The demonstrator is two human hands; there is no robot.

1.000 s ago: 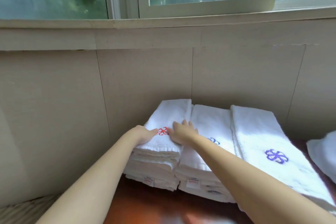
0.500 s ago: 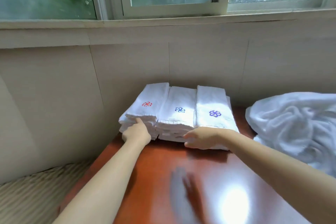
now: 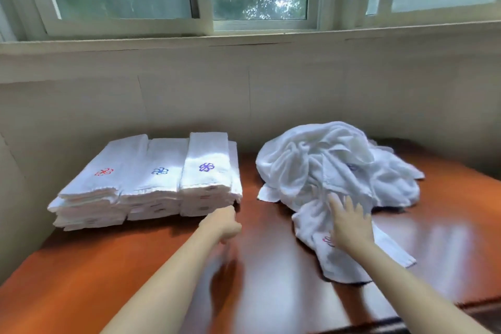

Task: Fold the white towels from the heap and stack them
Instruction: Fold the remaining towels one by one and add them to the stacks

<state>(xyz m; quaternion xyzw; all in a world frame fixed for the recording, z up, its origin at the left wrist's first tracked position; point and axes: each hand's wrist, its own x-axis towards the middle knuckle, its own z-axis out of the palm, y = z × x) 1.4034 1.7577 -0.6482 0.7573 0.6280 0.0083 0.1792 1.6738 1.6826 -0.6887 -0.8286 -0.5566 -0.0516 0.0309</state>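
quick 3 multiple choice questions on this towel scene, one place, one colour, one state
1. The heap of unfolded towels lies where from the folded stacks? A left B right C on top
2. The emblem on the leftmost stack is: A red B green C yellow
3. The right hand is: A fist B fingers spread over a heap towel C out of view
Key: 1 B, heap lies right of stacks; 2 A, red flower on top; 3 B, straight fingers over loose cloth.

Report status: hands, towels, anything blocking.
Left hand loosely curled, empty, beside three stacks of folded white towels. Right hand open over crumpled white towel heap. Nothing in the way.
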